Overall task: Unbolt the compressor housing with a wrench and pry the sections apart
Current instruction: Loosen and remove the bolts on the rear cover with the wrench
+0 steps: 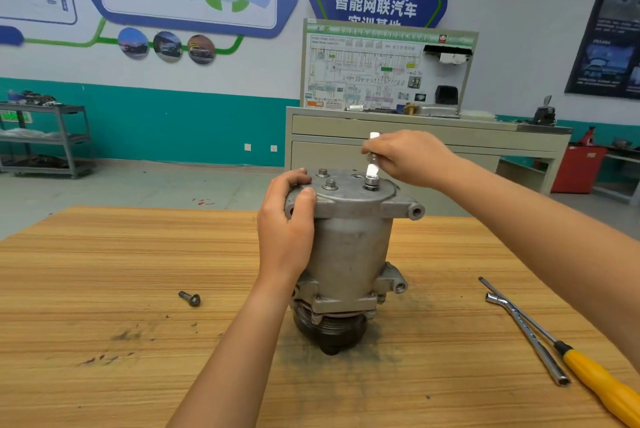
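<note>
Between right hand (412,159) fingers (375,150), wrench (372,169) upright on a bolt (371,182)

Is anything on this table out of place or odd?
One loose bolt lies alone on the table, left of the compressor; it might roll off. Dark smears stain the wood. Nothing else stands out.
</note>
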The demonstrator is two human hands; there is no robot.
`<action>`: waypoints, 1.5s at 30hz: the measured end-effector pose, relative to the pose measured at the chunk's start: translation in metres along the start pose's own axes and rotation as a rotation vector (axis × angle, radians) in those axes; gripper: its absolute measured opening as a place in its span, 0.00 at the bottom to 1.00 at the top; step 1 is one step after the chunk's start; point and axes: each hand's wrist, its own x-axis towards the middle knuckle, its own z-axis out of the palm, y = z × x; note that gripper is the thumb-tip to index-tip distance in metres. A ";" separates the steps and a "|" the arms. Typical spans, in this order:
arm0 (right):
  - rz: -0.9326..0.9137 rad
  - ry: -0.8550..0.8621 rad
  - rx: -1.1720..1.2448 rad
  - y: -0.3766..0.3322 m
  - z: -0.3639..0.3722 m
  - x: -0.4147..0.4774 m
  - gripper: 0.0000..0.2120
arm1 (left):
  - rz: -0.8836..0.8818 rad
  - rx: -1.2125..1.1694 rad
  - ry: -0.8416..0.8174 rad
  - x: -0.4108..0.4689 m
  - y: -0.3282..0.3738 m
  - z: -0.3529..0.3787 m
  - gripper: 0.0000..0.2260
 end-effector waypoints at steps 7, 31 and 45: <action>0.433 0.436 0.612 0.010 -0.042 -0.033 0.12 | -0.002 0.075 0.042 -0.011 0.007 0.007 0.06; 0.208 -0.030 -0.339 -0.025 -0.061 -0.109 0.19 | 0.084 0.275 0.075 -0.024 0.015 0.019 0.12; 0.364 0.429 0.290 0.010 -0.008 -0.006 0.14 | 0.005 0.048 0.024 -0.010 0.009 0.004 0.08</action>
